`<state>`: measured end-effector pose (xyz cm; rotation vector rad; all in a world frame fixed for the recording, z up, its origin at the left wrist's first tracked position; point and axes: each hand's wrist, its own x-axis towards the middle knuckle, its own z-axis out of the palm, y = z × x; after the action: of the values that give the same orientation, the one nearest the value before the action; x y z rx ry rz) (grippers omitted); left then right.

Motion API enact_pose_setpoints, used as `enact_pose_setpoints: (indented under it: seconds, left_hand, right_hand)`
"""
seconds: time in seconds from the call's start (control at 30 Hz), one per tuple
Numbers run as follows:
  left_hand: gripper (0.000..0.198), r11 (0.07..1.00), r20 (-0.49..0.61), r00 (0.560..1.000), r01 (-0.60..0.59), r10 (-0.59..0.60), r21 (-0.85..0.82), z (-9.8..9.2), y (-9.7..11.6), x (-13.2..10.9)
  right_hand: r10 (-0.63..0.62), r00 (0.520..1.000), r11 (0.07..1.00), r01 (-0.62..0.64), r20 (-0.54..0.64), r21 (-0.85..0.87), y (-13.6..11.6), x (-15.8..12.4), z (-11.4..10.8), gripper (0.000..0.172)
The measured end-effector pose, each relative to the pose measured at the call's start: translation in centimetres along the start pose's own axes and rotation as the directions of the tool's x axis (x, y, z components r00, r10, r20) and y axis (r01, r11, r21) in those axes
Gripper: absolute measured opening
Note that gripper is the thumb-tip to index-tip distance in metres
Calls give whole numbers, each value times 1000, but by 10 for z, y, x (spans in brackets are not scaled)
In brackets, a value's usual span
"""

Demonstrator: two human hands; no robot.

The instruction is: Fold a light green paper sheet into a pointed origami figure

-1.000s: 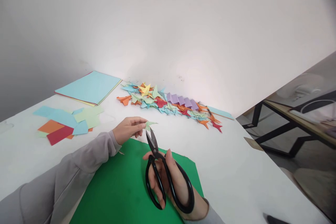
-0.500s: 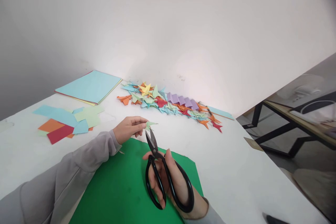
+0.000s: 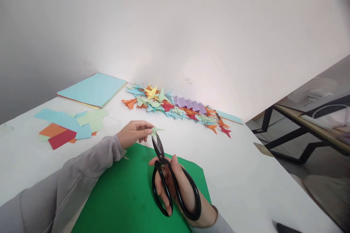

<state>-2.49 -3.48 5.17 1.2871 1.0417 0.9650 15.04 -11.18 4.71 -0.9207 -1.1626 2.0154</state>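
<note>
Between thumb and fingers, my left hand (image 3: pixel 136 132) pinches a small light-green folded paper piece (image 3: pixel 156 130), its pointed end jutting to the right. My right hand (image 3: pixel 175 185) grips a pair of black-handled scissors (image 3: pixel 161 157), fingers and thumb through the loops. The blades are slightly apart and point up, their tips right at the lower edge of the green paper. Whether they touch it I cannot tell. Below both hands lies a green sheet (image 3: pixel 120 193) on the white table (image 3: pixel 235 174).
Along the wall runs a heap of coloured folded paper pieces (image 3: pixel 166 106), with a purple pleated strip (image 3: pixel 190 104) on it. Loose paper rectangles (image 3: pixel 62 138) lie at left, near a stack of coloured sheets (image 3: pixel 93 90). A dark object (image 3: pixel 286 228) sits at bottom right.
Almost nothing differs. The scissors' blades look a touch closer together, and their tips sit slightly nearer the green paper. Both hands keep their grip.
</note>
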Motion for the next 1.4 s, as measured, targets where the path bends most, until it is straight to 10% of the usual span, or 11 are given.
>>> enact_pose_setpoints:
  seconds: [0.5,1.4]
  left_hand:
    - [35,929,-18,990,128,-143,-347,-4,-3,-1]
    - [37,908,40,983,181,-179,-377,-13,-3,0]
  right_hand:
    - [-10,1000,998,10,10,-63,1,-4,-4,64]
    - [-62,998,974,65,20,-218,-2,-8,-7,55]
